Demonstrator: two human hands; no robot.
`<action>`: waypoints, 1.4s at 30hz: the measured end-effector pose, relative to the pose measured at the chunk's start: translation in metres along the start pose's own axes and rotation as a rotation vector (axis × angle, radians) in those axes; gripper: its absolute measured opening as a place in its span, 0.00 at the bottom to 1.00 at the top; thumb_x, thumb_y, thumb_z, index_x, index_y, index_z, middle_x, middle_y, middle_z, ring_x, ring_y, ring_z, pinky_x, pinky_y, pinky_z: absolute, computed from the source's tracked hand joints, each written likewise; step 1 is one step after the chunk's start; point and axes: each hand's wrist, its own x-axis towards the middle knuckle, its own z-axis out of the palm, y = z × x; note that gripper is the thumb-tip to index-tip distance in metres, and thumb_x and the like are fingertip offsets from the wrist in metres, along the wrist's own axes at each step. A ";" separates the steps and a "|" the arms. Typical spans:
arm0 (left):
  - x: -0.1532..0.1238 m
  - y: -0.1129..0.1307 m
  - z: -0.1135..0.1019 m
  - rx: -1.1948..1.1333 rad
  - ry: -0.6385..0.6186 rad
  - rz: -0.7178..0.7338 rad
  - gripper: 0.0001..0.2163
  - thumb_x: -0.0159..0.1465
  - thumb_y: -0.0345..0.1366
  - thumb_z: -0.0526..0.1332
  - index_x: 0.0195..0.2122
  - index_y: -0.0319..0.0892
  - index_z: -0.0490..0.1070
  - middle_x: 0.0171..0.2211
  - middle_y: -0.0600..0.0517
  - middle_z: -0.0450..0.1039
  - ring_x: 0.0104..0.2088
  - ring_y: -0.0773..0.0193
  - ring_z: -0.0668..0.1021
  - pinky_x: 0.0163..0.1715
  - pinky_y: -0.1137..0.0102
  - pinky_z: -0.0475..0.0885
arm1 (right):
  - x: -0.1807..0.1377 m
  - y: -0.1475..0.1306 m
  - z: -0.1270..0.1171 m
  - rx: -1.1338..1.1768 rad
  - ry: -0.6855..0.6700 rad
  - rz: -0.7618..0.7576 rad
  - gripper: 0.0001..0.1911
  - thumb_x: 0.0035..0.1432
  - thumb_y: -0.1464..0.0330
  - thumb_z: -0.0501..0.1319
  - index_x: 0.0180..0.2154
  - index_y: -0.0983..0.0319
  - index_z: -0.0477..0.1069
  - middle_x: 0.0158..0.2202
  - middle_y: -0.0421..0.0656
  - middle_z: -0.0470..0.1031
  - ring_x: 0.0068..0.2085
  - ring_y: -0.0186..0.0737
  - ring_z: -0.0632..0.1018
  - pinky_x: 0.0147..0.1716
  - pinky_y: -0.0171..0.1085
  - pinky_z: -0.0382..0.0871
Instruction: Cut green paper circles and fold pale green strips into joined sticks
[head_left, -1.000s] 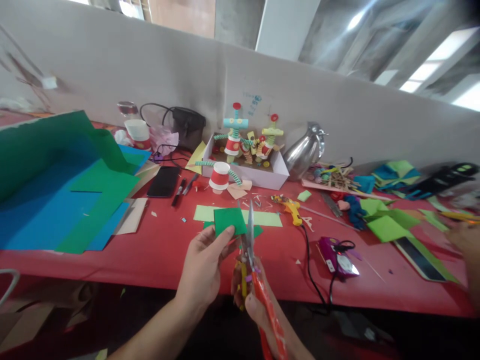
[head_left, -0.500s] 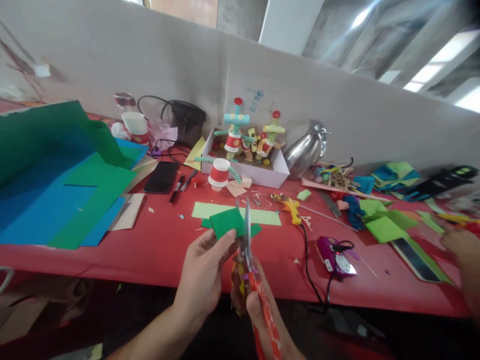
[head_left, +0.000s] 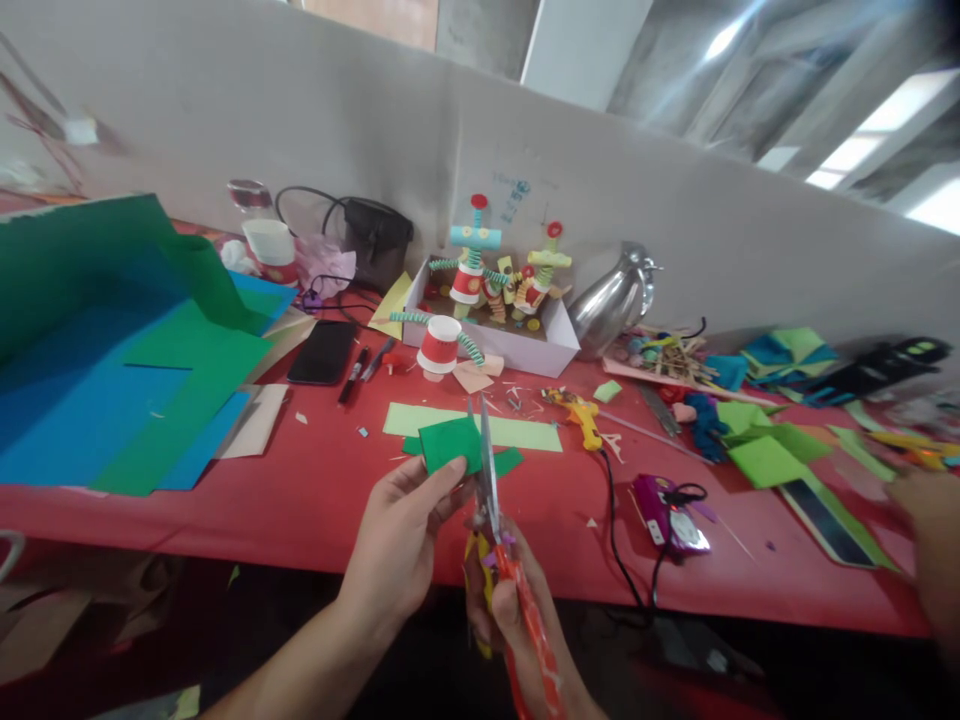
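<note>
Between the thumb and fingers of my left hand is a small square piece of green paper, held above the table. My right hand grips a pair of scissors with red and yellow handles. Their blades point away from me and stand a little apart, right at the paper's right edge. Whether they bite into the paper I cannot tell. Beneath lie a pale green paper strip and a darker green strip, partly hidden by the held piece.
A yellow glue gun with a black cord lies to the right, near a purple device. Behind are a cup figure, a white box of figures and a steel jug. Another person's hand is at far right.
The green paper and scissors have shifted slightly left, and the blades look a little closer together. The other person's hand at far right has moved slightly.
</note>
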 end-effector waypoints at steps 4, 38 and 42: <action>0.002 0.000 -0.003 -0.004 -0.022 0.006 0.07 0.54 0.32 0.73 0.33 0.39 0.81 0.35 0.51 0.82 0.34 0.67 0.82 0.39 0.74 0.78 | -0.001 -0.001 0.002 0.044 -0.031 0.024 0.37 0.55 0.40 0.60 0.57 0.57 0.64 0.25 0.33 0.61 0.18 0.23 0.57 0.16 0.26 0.52; 0.009 0.002 -0.015 -0.029 0.060 -0.006 0.08 0.50 0.30 0.74 0.28 0.38 0.77 0.31 0.51 0.81 0.35 0.64 0.82 0.44 0.67 0.79 | -0.006 0.001 0.002 0.054 -0.009 0.080 0.33 0.57 0.43 0.60 0.52 0.60 0.65 0.24 0.32 0.61 0.14 0.20 0.57 0.12 0.25 0.49; 0.009 0.003 -0.016 -0.010 0.064 0.011 0.08 0.49 0.30 0.75 0.28 0.38 0.77 0.30 0.53 0.80 0.34 0.66 0.82 0.42 0.70 0.79 | -0.006 0.005 -0.001 0.031 -0.037 0.043 0.33 0.58 0.43 0.59 0.52 0.60 0.64 0.22 0.31 0.60 0.14 0.22 0.55 0.12 0.26 0.49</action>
